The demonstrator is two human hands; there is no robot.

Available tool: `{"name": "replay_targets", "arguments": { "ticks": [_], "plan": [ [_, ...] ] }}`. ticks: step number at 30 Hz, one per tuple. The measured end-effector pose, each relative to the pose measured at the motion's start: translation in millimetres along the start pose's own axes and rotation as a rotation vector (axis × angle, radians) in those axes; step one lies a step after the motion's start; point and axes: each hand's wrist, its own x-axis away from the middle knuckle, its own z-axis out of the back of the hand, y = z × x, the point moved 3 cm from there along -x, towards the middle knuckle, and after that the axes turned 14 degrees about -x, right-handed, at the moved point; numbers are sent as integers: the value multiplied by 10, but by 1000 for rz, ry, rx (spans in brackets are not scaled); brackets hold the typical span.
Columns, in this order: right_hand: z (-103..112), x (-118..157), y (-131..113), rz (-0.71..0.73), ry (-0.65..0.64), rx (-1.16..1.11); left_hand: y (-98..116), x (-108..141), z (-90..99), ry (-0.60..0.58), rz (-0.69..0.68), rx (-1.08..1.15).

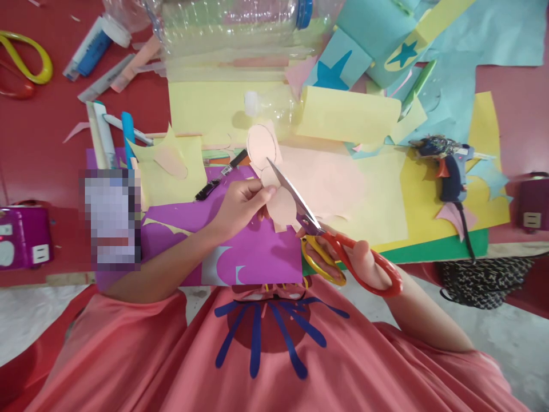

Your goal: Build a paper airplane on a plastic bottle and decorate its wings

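A: Where's the pink paper (262,143), & why up there?
B: Mid-air above the purple sheet (261,257), betw. our hands. Prob. b/c up off the pile the scissors (305,210) get room under the paper.
A: Why pinch it at the narrow bit?
B: Our L hand (238,209) grips close to the blades, prob. so the paper doesn't flop. The tip sits by the drawn oval's lower edge, so we can see the line. Can't tell if the blades are fully closed.
A: And the glue gun (452,171)?
B: Over on our R, well apart, prob. so its cord's out of our way.
A: Hand pose?
B: L forearm slants in from lower L, back of hand up, thumb & forefinger pinching paper; other fingers curl under, partly hidden. R hand (369,264) comes from lower R, thumb thru the red loop, fingers wrapped in the yellow one, blades angled up-L.
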Motion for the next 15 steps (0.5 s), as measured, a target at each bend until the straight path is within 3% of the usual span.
{"name": "replay_targets", "arguments": {
  "ticks": [4, 15],
  "plan": [
    [-54, -43, -19, 3, -11, -123, -4, 14, -12, -59, 62, 31],
    [-89, -59, 15, 12, 0, -162, -26, 24, -78, -147, 196, 98]
  ]
}}
